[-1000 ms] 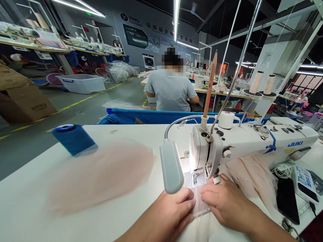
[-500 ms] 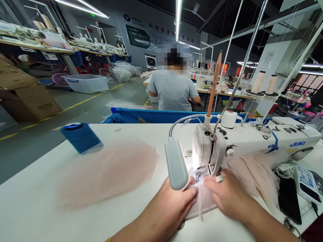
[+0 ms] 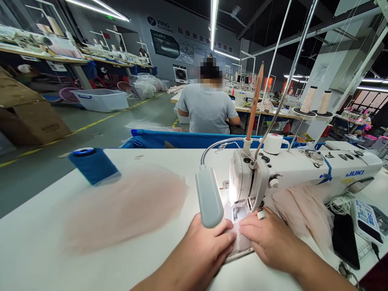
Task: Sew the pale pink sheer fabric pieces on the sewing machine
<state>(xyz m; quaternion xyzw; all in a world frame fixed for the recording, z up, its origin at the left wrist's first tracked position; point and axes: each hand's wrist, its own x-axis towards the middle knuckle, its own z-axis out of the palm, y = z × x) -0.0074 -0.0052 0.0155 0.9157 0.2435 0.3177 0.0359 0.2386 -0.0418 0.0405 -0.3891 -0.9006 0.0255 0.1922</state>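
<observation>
A narrow piece of sheer pale fabric (image 3: 241,241) lies on the bed of a white JUKI sewing machine (image 3: 291,165), just in front of the presser foot (image 3: 235,214). From the left, my left hand (image 3: 207,244) presses on this fabric, thumb and fingers close together. My right hand (image 3: 271,238) pinches it from the other side, fingertips almost meeting the left ones. Part of the left fingers is hidden behind a grey lamp head (image 3: 209,198). Bunched pink sheer cloth (image 3: 303,210) rests beyond my right hand, under the machine arm.
A flat sheer pink piece (image 3: 127,210) and a blue thread cone (image 3: 94,166) lie on the left of the table. At right are a black phone (image 3: 345,240), a white device (image 3: 366,220) and a coiled cable (image 3: 341,203). Another person (image 3: 207,109) sits ahead, facing away.
My hands have drawn slightly back from the needle toward me, and the right fingertips have moved left, closer to the left hand. The loose thread-like strip hanging in front no longer shows.
</observation>
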